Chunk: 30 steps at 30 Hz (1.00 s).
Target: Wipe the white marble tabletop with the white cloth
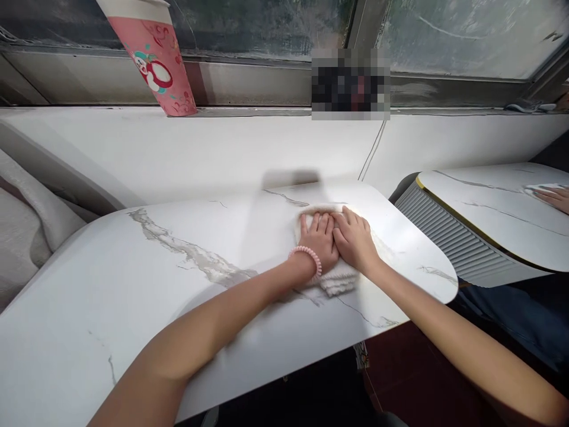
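A folded white cloth (341, 281) lies on a white marble-patterned tabletop (133, 284), toward its right end. My left hand (320, 240), with a pink coiled band (310, 259) round the wrist, presses flat on the cloth with its fingers stretched forward. Right beside it, my right hand (357, 240) also rests flat on the cloth, fingers extended. The two hands touch at the thumb side, and part of the cloth is hidden under them.
A pink and white paper cup (157, 65) stands on the window ledge behind the table. Thin cables (372, 151) hang down the white wall. On the right is a second marble-patterned table (493, 201), with another person's hand (553, 197) on a cloth. Grey fabric (31, 219) lies at left.
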Each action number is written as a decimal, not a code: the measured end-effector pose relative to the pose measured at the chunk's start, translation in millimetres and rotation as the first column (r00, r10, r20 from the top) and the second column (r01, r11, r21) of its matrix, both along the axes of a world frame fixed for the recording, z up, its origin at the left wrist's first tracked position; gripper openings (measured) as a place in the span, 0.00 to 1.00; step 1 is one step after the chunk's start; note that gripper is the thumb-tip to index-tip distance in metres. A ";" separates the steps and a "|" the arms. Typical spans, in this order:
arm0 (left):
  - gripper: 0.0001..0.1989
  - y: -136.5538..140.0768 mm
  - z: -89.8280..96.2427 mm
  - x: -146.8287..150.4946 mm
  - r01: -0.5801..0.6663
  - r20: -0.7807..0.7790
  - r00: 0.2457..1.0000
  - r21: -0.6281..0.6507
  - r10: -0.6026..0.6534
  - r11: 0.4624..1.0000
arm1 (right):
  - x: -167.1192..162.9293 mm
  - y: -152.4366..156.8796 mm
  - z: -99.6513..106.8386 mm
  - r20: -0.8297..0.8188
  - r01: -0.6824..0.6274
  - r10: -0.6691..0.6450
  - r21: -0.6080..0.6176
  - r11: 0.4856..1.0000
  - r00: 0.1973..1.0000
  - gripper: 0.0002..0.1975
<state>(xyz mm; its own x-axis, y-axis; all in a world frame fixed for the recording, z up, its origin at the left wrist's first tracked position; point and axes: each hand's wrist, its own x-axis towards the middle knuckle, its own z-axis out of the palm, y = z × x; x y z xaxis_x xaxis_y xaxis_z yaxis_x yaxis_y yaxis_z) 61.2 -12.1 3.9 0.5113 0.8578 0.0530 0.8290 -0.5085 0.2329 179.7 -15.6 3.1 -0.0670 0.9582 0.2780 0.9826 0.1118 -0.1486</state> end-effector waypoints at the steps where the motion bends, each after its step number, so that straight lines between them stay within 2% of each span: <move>1: 0.32 11.0 0.2 -3.1 -0.009 0.007 1.000 0.001 0.009 1.000 | -3.5 11.3 -0.2 -0.016 0.004 -0.004 0.005 1.000 1.000 0.23; 9: 0.30 84.9 -2.2 -27.2 -0.054 0.039 0.998 0.018 0.053 0.998 | -28.0 85.1 -3.9 -0.155 0.029 -0.026 0.019 0.999 0.988 0.21; 17: 0.28 130.5 -5.1 -56.8 -0.109 0.078 0.992 0.065 0.104 0.992 | -59.0 131.4 0.4 -0.196 0.008 -0.012 -0.022 1.000 0.981 0.21; 24: 0.27 141.3 -4.8 -72.4 -0.130 0.076 0.989 0.082 0.124 0.988 | -76.4 142.4 -2.2 -0.185 0.030 -0.026 0.016 0.999 0.982 0.20; 30: 0.27 116.3 -2.7 -70.8 -0.194 0.036 0.981 0.092 0.191 0.977 | -75.8 122.4 -1.1 -0.222 -0.038 0.038 0.005 0.999 0.974 0.22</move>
